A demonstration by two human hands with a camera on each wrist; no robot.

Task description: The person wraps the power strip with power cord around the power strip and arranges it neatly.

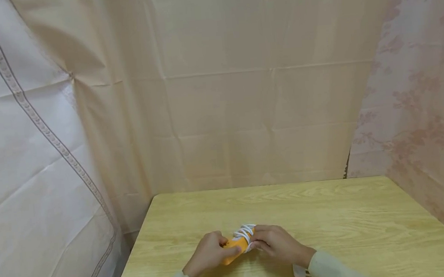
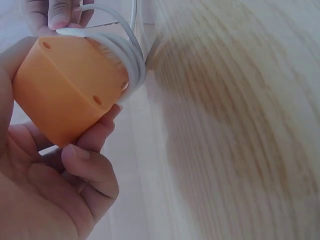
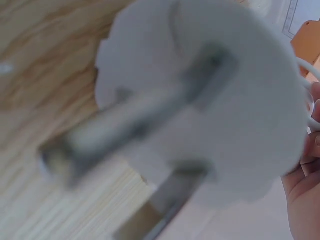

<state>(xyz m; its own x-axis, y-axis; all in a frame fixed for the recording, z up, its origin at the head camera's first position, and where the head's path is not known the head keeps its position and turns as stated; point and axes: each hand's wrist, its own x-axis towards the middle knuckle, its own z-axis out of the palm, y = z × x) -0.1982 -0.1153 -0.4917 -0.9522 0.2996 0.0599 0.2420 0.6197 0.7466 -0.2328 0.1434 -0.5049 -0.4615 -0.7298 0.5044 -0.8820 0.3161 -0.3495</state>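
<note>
My left hand (image 1: 210, 251) grips an orange power strip (image 1: 237, 242) just above the table, thumb along its near side. In the left wrist view, the end of the power strip (image 2: 65, 85) shows screw holes. White cord (image 1: 245, 231) is wound in several loops around its far end. With its fingertips my right hand (image 1: 277, 242) pinches the cord beside those loops. A white plug (image 1: 299, 271) hangs beneath the right wrist. Large and blurred in the right wrist view, the plug (image 3: 260, 105) shows metal prongs and hides much of the right hand.
The wood-grain table (image 1: 327, 208) spreads around both hands. Behind it hangs a creased beige sheet (image 1: 218, 91). A white sheet with a patterned stripe (image 1: 21, 139) covers the left side, and a flowered sheet (image 1: 425, 111) the right.
</note>
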